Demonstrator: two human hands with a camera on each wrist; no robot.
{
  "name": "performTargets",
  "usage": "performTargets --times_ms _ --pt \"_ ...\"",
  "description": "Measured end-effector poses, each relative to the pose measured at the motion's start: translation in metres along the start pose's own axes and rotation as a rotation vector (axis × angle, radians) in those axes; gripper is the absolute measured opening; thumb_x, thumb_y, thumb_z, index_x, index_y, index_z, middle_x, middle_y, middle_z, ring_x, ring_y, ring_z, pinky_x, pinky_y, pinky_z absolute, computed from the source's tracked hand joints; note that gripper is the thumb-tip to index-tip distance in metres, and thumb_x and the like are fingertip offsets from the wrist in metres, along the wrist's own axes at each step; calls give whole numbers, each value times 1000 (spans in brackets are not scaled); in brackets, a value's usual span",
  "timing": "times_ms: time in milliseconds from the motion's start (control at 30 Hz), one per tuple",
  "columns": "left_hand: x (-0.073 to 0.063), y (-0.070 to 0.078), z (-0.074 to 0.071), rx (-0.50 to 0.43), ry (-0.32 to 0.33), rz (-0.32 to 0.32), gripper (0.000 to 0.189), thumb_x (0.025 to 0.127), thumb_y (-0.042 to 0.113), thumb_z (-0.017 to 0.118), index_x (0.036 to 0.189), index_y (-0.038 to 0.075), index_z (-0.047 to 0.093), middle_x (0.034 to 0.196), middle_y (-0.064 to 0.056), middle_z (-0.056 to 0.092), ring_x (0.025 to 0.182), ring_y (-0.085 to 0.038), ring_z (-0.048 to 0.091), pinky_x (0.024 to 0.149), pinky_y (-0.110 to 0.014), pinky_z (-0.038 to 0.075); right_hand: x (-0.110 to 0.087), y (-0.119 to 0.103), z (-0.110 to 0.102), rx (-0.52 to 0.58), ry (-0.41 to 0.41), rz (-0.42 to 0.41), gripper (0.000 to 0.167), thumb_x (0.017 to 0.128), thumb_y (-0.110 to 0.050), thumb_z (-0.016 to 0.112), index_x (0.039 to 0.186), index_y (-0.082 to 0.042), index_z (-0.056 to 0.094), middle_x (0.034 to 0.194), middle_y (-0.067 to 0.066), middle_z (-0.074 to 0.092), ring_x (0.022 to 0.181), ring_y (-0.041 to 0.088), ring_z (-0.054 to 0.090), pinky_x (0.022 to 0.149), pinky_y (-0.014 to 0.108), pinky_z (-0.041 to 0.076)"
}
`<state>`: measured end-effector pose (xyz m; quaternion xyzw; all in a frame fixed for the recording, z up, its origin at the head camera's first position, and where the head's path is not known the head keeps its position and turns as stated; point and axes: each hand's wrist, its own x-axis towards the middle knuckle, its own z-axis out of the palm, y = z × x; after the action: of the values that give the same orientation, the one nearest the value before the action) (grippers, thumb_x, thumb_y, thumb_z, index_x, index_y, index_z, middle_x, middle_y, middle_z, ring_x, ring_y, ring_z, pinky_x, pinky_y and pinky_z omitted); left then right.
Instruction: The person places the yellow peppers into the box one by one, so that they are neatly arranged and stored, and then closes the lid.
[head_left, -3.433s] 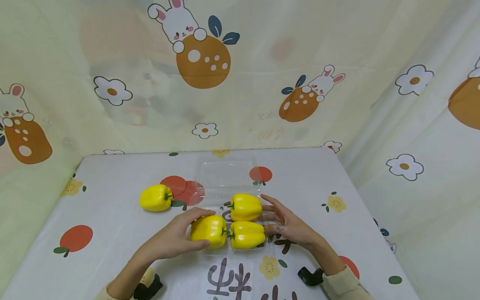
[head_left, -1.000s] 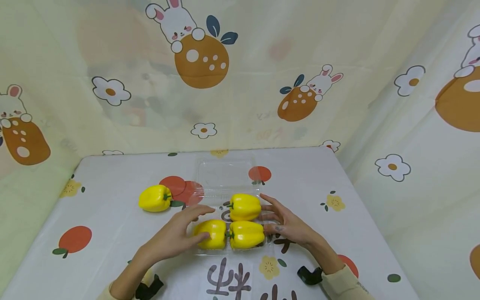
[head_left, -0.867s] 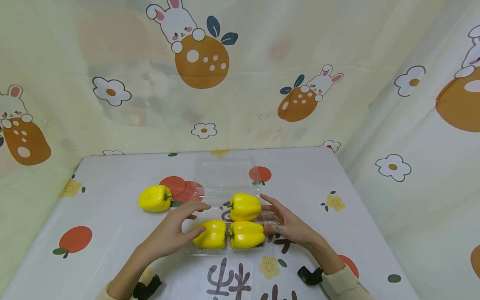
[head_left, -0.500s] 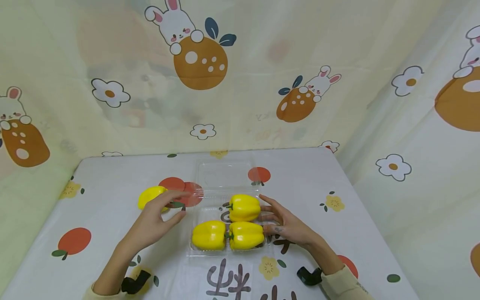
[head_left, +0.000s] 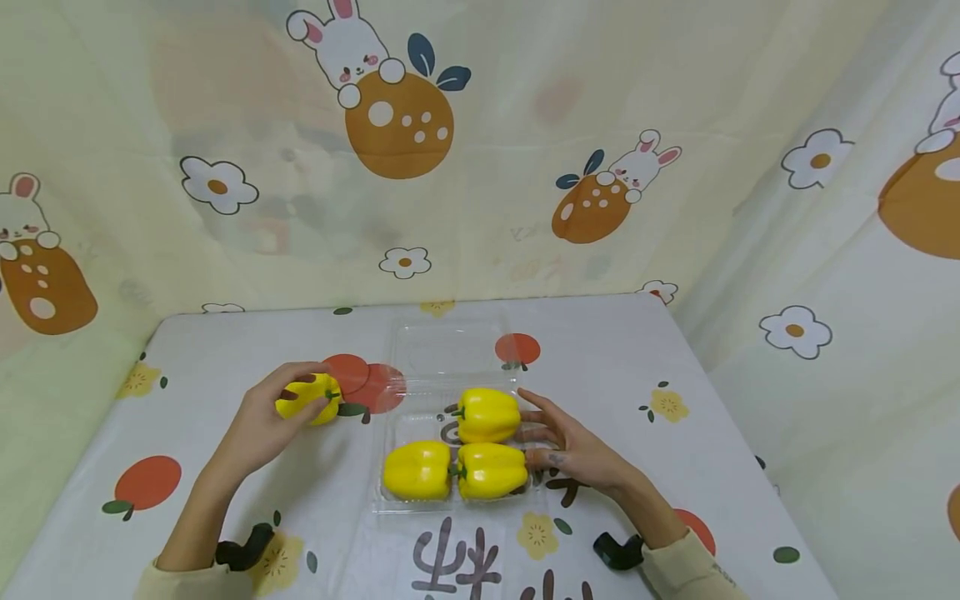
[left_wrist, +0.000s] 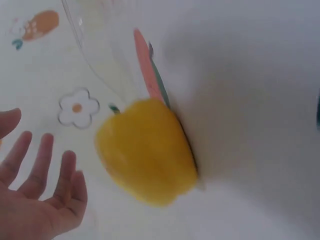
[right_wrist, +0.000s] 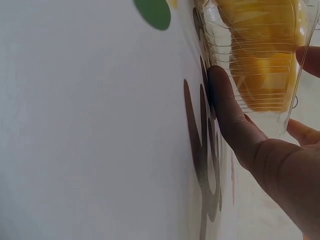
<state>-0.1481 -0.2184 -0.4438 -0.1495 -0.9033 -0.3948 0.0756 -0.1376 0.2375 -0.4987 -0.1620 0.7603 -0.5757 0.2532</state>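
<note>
In the head view my left hand (head_left: 258,421) is over a yellow bell pepper (head_left: 318,408) lying on the table at left. Its fingers and thumb are spread about the pepper; the left wrist view shows a gap between those fingers (left_wrist: 42,165) and the pepper (left_wrist: 147,152). A clear plastic clamshell container (head_left: 416,427) lies opened, with three more yellow peppers in its base: front left (head_left: 417,471), front right (head_left: 491,471), back right (head_left: 488,415). My right hand (head_left: 577,446) holds the container's right side, thumb (right_wrist: 227,105) against the outer wall, fingers at the rim.
The container's transparent lid (head_left: 450,346) lies flat behind its base. A printed white cloth covers the table (head_left: 600,350), and patterned curtains (head_left: 495,208) hang behind and at the sides. Black bands (head_left: 243,548) sit near both wrists.
My left hand has let go of the front-left pepper in the container and moved left and back to the lone pepper. My right hand has stayed at the container.
</note>
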Motion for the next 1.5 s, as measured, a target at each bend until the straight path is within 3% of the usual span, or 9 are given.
performTargets --times_ms 133,233,467,633,900,1267,1500 --pt "4 -14 -9 -21 -18 -55 47 99 13 73 144 9 61 147 -18 61 129 -40 57 104 -62 49 0 0 0 0 -1 -4 92 99 -23 72 171 -28 16 169 22 35 148 49 47 113 61 52" --pt "6 -24 -14 -64 -55 -103 49 100 15 72 147 8 58 150 -21 57 133 -44 53 109 -70 44 -1 -1 0 -5 -2 -7 91 99 -22 72 171 -28 16 169 22 35 148 49 47 113 61 52" --pt "10 -42 -16 -150 -156 -221 57 102 22 71 153 8 52 159 -24 49 145 -49 44 119 -73 35 -1 0 -1 -19 -2 1 91 99 -24 72 171 -29 16 169 23 34 148 49 46 114 64 51" --pt "13 -49 -13 -169 -219 -243 61 100 22 72 155 7 49 163 -23 46 147 -48 40 117 -75 34 -1 -1 -1 -17 0 4 91 99 -24 72 171 -29 16 169 22 34 149 49 46 114 63 51" --pt "17 -57 -10 -173 -270 -270 66 99 25 73 157 10 46 160 -21 47 140 -41 43 115 -67 41 0 0 0 -5 -13 -15 90 100 -23 71 171 -29 16 169 21 35 149 49 46 114 62 51" --pt "17 -70 -11 -258 -297 -300 72 98 23 75 161 10 42 164 -19 42 141 -38 40 114 -59 42 -1 1 -1 -4 -7 -4 91 100 -22 71 171 -31 16 170 21 33 149 49 45 114 61 51" --pt "15 -72 -12 -276 -301 -305 72 97 22 77 160 11 44 162 -19 44 136 -33 43 106 -39 46 -1 0 0 3 -8 -3 91 99 -22 72 171 -31 16 170 22 33 150 50 44 115 63 50"
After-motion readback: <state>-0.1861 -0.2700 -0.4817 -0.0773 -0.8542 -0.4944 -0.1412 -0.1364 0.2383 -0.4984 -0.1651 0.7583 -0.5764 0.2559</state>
